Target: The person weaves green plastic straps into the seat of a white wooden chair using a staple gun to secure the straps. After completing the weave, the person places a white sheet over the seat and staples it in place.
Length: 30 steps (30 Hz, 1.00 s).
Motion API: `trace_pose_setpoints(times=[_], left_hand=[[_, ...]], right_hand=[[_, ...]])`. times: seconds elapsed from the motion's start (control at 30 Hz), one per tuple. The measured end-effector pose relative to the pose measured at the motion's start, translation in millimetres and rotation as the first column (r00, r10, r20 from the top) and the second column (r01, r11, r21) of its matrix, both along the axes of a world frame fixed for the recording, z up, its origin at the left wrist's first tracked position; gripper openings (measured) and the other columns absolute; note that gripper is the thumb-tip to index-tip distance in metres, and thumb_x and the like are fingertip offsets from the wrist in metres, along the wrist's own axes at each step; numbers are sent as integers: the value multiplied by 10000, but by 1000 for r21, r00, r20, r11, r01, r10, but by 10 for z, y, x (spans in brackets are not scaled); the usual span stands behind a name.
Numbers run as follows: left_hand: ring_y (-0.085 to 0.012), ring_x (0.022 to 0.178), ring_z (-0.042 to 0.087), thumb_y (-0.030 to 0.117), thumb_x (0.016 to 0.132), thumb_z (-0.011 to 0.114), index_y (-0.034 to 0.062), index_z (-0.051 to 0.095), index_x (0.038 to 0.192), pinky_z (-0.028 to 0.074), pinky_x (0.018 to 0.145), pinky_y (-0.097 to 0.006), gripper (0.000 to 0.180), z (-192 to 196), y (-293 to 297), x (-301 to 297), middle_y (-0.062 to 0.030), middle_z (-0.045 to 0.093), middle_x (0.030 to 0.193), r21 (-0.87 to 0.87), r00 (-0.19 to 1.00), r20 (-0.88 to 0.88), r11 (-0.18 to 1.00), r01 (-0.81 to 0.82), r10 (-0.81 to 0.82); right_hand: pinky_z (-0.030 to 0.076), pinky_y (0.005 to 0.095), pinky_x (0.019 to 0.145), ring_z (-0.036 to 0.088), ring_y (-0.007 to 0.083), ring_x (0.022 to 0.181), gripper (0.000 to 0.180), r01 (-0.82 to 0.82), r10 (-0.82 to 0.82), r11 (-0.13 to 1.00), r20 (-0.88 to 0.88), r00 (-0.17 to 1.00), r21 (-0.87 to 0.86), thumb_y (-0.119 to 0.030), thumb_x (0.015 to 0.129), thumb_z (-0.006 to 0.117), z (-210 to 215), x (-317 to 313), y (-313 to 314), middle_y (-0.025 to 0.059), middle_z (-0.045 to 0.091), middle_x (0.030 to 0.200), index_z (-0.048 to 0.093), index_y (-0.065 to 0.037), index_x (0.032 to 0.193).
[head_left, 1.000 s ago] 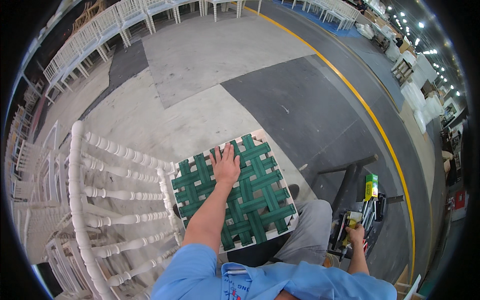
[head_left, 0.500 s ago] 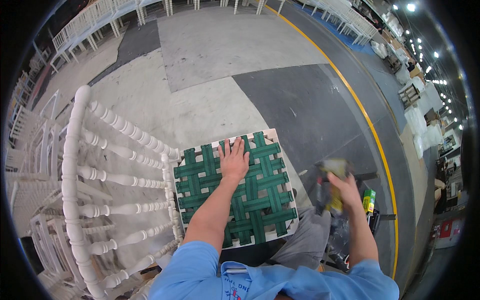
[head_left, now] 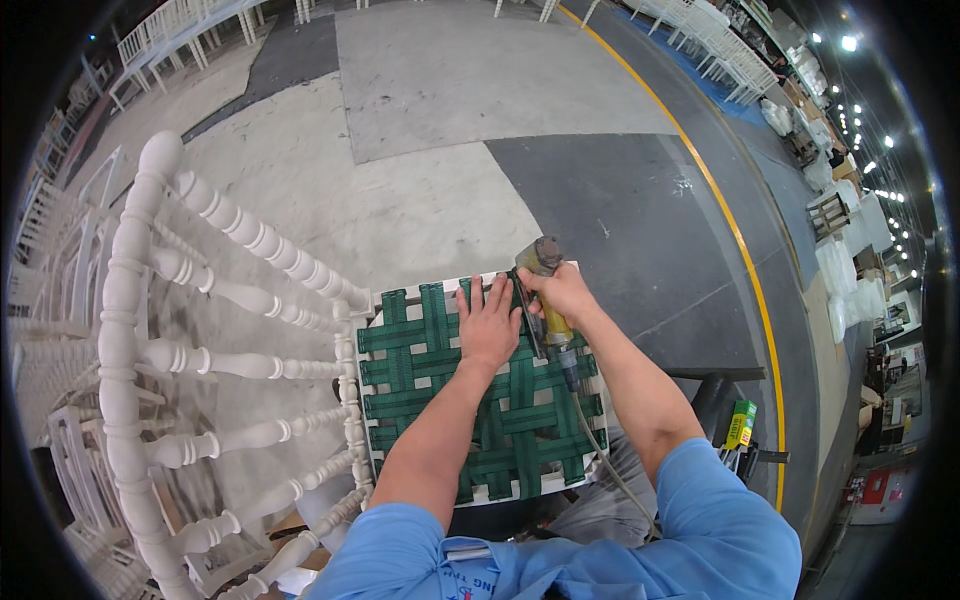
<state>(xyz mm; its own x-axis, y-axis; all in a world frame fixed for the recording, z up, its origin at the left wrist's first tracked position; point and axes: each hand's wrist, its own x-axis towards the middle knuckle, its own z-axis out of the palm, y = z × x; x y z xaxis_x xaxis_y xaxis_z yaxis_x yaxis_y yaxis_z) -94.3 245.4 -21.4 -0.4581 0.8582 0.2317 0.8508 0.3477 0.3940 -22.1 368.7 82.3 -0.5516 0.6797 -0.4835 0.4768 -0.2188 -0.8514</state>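
A white chair with turned spindles stands on my left. Its seat is woven from green webbing straps over a pale frame. My left hand lies on the webbing near the far edge, fingers stretched out. Beside it, my right hand grips a yellow and grey pneumatic staple gun over the seat's far right part. Whether the gun's nose touches the strap, I cannot tell. An air hose runs from the gun's handle end back toward my lap.
Right of my knee, a green and yellow box sits among dark items beside a dark bar. More white chairs stand on the left and along the far side. A yellow line crosses the floor at right.
My right hand has brought the staple gun from beside the chair, on the right, up to the seat's far edge. My left hand stays on the webbing; the view has shifted slightly.
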Motion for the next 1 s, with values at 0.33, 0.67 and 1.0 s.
trace_pose_setpoints(times=[0.33,0.67,1.0], left_hand=[[-354,1419,316,277,949,541,88,643,1264,156,1184,-577,382,-59,-35,-43,-29,549,1387,205,996,88,979,-14,-4],[-351,1335,445,218,925,564,63,734,1025,208,1175,-563,250,-86,-65,-64,-65,676,1163,381,972,232,922,-65,-28],[-351,1306,475,197,926,556,41,744,952,223,1172,-557,245,-69,-33,-57,-87,698,1076,398,970,243,914,-79,-22]], right_hand=[[414,263,410,544,113,473,226,-16,12,997,43,999,80,-245,923,697,-36,-78,-60,27,613,716,635,-30,889],[431,273,411,555,120,468,239,-63,61,994,25,998,89,-244,901,721,-49,-152,-130,41,621,704,628,-23,892],[426,271,408,551,119,462,225,-97,91,991,68,994,88,-228,899,722,-5,-105,-95,34,610,684,627,-25,888]])
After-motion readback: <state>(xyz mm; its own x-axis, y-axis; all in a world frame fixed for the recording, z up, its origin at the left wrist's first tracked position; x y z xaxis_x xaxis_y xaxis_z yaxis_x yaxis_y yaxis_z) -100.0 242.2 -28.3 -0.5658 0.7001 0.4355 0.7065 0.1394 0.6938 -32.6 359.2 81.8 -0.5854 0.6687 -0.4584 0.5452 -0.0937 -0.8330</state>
